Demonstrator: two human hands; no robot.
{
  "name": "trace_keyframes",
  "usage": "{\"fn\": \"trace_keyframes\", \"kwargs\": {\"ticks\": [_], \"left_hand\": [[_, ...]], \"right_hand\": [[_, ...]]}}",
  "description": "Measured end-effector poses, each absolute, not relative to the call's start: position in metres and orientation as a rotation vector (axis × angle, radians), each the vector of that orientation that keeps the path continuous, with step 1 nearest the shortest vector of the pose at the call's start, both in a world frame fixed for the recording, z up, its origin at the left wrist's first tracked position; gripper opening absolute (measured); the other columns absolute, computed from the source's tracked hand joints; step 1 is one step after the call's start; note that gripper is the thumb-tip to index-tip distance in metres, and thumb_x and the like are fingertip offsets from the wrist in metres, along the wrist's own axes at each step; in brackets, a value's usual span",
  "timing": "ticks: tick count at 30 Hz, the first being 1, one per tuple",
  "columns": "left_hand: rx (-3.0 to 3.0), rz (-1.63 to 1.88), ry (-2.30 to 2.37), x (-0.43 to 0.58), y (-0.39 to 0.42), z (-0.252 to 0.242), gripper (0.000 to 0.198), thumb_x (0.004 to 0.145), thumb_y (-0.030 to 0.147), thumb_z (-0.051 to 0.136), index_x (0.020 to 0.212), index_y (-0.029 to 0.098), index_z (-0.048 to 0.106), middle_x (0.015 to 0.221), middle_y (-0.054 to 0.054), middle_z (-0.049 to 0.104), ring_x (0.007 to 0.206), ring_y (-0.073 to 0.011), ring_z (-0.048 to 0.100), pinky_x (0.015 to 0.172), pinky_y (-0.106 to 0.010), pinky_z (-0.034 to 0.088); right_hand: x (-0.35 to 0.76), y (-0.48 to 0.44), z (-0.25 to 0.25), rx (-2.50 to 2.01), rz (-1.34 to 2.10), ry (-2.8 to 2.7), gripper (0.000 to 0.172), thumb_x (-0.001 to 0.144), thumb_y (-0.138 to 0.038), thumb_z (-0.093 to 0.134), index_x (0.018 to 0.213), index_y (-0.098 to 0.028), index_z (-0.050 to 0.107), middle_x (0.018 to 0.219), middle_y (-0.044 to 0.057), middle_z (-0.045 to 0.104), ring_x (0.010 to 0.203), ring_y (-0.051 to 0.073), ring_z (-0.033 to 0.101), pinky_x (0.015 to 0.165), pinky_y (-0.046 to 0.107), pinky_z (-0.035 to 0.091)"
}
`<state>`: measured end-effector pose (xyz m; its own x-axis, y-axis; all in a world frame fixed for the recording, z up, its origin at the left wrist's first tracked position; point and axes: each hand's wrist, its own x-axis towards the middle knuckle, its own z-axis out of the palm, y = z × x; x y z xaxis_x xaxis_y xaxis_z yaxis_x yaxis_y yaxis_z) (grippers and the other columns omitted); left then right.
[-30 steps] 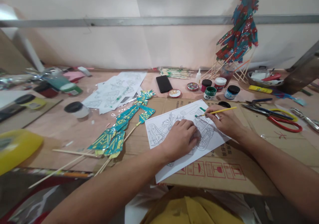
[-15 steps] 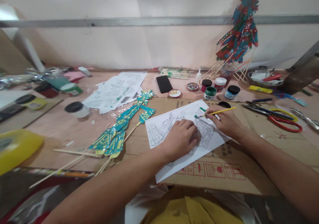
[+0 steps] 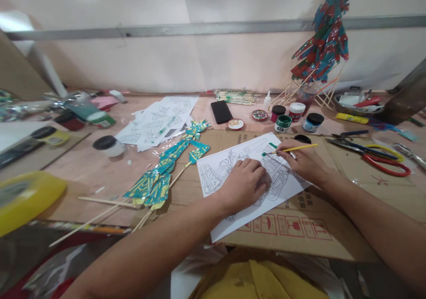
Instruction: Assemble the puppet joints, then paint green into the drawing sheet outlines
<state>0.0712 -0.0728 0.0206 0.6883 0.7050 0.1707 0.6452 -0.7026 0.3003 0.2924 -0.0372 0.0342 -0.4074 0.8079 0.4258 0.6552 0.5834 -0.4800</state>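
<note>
A white sheet with black line drawings (image 3: 229, 229) lies tilted on flattened cardboard. My left hand (image 3: 244, 181) rests palm down across its middle, fingers lying on the paper and slightly bent. My right hand (image 3: 301, 159) pinches a yellow-handled paintbrush (image 3: 304, 147). The brush tip touches the upper right of the drawing, by small green paint marks (image 3: 273, 146). Just beyond the sheet stands an uncapped jar of green paint (image 3: 282, 123). A black jar lid (image 3: 302, 139) lies near my right hand. Part of the drawing is hidden beneath my hands.
Teal-and-yellow painted puppet pieces on sticks (image 3: 163, 170) lie left of the sheet. Scissors with red handles (image 3: 386, 163) and pliers (image 3: 349, 133) lie right. Behind are a phone (image 3: 221, 112), more drawings (image 3: 159, 121), a blue paint jar (image 3: 313, 122) and red-blue pieces on sticks (image 3: 326, 46).
The whole view has shifted slightly, with things sitting a little farther right. Both hands keep nearly the same place on the sheet, and the brush tip stays by the green marks.
</note>
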Motion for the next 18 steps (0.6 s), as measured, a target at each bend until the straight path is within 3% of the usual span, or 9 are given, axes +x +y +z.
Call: {"fn": "trace_keyframes", "kwargs": {"ticks": [7, 18], "left_hand": [[2.678, 0.391, 1.090, 0.071, -0.072, 0.020, 0.017, 0.092, 0.033, 0.055, 0.100, 0.020, 0.062, 0.111, -0.010, 0.061, 0.107, -0.0261, 0.054, 0.094, -0.044, 0.044], [2.683, 0.398, 1.087, 0.070, -0.072, 0.020, 0.018, 0.093, 0.033, 0.054, 0.101, 0.019, 0.061, 0.111, -0.010, 0.061, 0.107, -0.0263, 0.054, 0.095, -0.044, 0.044]], "right_hand": [[0.293, -0.039, 0.040, -1.164, 0.355, -2.167, 0.019, 0.091, -0.024, 0.050, 0.077, -0.022, 0.062, 0.078, 0.004, 0.070, 0.072, 0.018, 0.063, 0.068, 0.030, 0.050], [0.290, -0.037, 0.029, -1.155, 0.268, -2.096, 0.017, 0.091, -0.025, 0.052, 0.084, -0.022, 0.068, 0.089, 0.006, 0.074, 0.084, 0.021, 0.068, 0.079, 0.035, 0.054]]}}
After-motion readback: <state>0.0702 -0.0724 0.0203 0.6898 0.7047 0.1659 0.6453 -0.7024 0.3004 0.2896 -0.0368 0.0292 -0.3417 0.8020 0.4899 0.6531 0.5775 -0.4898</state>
